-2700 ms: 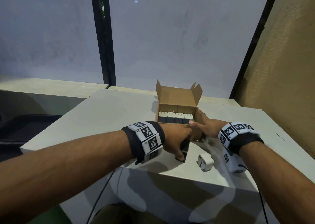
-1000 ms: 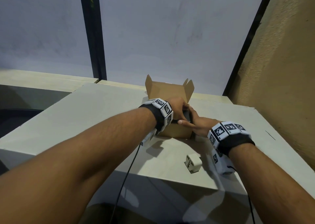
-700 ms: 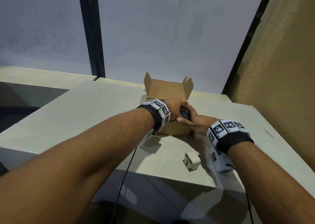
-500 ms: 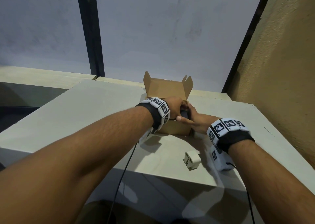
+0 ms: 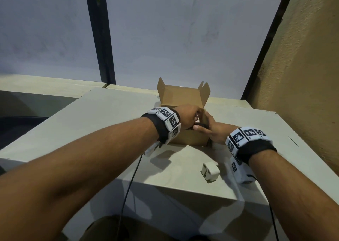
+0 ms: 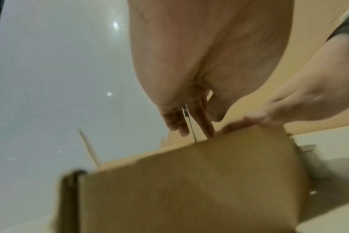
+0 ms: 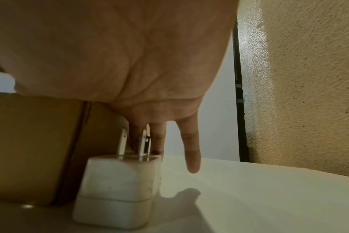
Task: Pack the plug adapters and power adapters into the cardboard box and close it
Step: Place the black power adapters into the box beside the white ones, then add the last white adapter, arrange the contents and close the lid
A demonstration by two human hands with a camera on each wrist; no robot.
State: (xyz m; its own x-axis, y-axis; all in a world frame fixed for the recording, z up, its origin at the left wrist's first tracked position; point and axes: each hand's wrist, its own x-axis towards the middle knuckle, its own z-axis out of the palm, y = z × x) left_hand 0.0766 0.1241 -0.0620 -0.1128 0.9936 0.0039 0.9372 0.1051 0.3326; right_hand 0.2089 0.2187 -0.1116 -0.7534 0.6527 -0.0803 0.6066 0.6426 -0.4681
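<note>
A white plug adapter lies loose near the bench front edge, apart from either grip. Farther back, the left hand curls over a dark power adapter at the open cardboard box. The right hand, fingers straight, steadies the box's right side; a white power adapter stands there, prongs up.

Bare indoor workspace, type unclear: plain pale bench, frosted glass panels in dark frames, rough tan plaster wall.
</note>
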